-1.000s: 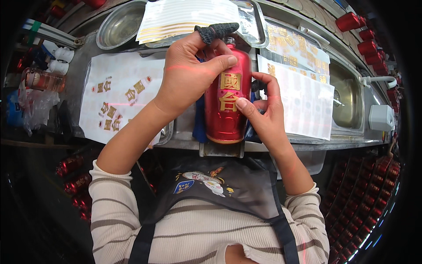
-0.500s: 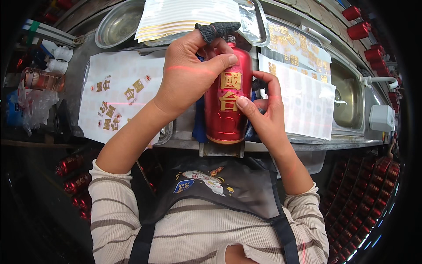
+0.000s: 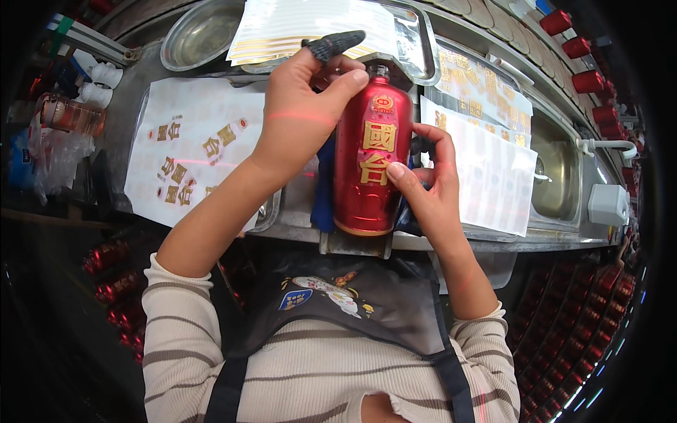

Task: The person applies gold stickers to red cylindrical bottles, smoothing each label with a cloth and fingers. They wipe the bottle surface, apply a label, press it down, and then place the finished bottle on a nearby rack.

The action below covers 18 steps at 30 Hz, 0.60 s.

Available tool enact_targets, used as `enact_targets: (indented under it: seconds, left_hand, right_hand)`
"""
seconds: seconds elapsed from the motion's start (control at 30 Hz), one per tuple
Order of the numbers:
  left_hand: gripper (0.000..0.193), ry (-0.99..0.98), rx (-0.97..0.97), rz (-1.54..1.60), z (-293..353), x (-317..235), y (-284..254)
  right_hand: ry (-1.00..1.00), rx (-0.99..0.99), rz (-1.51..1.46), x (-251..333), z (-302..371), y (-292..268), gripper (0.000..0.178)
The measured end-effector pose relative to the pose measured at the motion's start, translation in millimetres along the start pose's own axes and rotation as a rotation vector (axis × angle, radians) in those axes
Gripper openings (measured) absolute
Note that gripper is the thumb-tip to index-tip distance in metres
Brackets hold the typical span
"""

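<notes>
A glossy red bottle (image 3: 350, 169) with large gold characters lies tilted in front of me, its bare neck pointing away. A small round gold emblem (image 3: 382, 104) shows on its shoulder. My right hand (image 3: 430, 183) grips the bottle's right side, thumb pressed near the lower character and fingers reaching round the edge. Beside the neck is my left hand (image 3: 303, 99), its thumb raised off the emblem and its index finger stretched out in a black finger cover (image 3: 335, 45). The other left fingers curl behind the thumb. Blue cloth (image 3: 322, 190) shows beside the bottle.
On the left, a white sheet (image 3: 144, 176) bears loose gold character stickers. More stickers lie on sheets (image 3: 486, 169) at the right, before a sink (image 3: 557, 190). A metal bowl (image 3: 201, 42) and striped sheets (image 3: 310, 28) stand behind. Red bottles fill racks (image 3: 578, 324) below.
My left thumb has lifted from the bottle's front and drawn up and left, uncovering the round emblem and the neck. My right hand keeps its hold.
</notes>
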State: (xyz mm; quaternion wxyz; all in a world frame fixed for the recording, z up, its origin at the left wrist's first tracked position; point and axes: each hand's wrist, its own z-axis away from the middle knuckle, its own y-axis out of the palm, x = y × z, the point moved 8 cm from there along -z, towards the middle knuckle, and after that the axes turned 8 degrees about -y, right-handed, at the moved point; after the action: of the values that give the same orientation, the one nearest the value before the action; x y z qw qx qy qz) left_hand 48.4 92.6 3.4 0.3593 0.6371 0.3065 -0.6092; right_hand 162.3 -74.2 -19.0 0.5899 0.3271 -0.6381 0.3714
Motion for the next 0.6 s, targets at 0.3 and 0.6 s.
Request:
enact_targets:
  seconds: [0.3,0.6]
  left_hand:
    - [0.051,-0.264,0.078,0.252,37.1,18.6,9.3]
    - [0.039,-0.326,0.060,0.401,27.4,26.9,19.3]
  right_hand:
    - [0.001,-0.070,-0.083,7.6,-43.2,-0.5,0.048]
    - [-0.054,-0.058,0.010,1.5,-63.3,1.0,0.038]
